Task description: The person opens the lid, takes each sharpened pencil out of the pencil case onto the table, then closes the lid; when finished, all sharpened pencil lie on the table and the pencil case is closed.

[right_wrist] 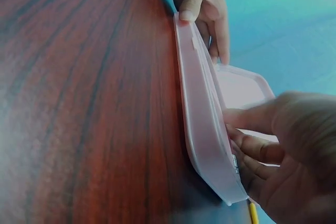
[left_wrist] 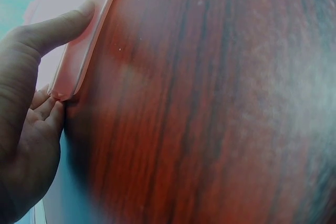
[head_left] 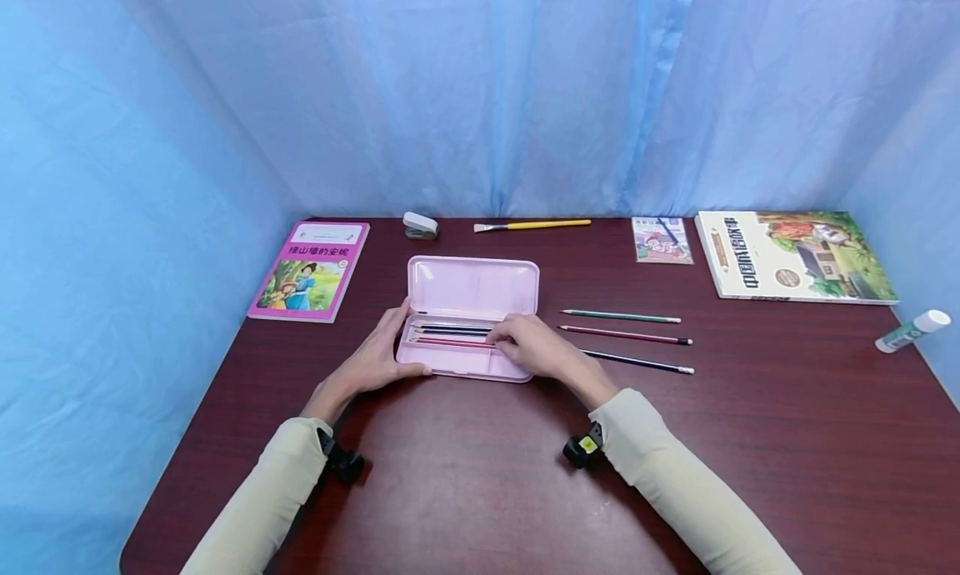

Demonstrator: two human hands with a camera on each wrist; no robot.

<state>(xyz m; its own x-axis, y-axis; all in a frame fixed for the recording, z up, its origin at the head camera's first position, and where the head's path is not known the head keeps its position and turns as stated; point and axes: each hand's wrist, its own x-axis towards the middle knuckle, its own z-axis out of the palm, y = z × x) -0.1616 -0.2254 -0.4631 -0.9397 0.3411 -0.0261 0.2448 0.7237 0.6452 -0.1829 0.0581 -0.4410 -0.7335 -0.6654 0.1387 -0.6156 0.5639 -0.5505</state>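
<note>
Pink, seemingly plastic case (head_left: pixel 471 297), open, holding pencils (head_left: pixel 454 332)

Bright head view; glare on tabletop (head_left: pixel 480 462); wrist views hazy.

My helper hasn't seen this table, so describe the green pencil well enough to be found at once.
On the reddish-brown table, find the open pink pencil case. Right of it lie three loose pencils. The green pencil is the farthest back, the only green one; its neighbours are dark red and near-black.
</note>
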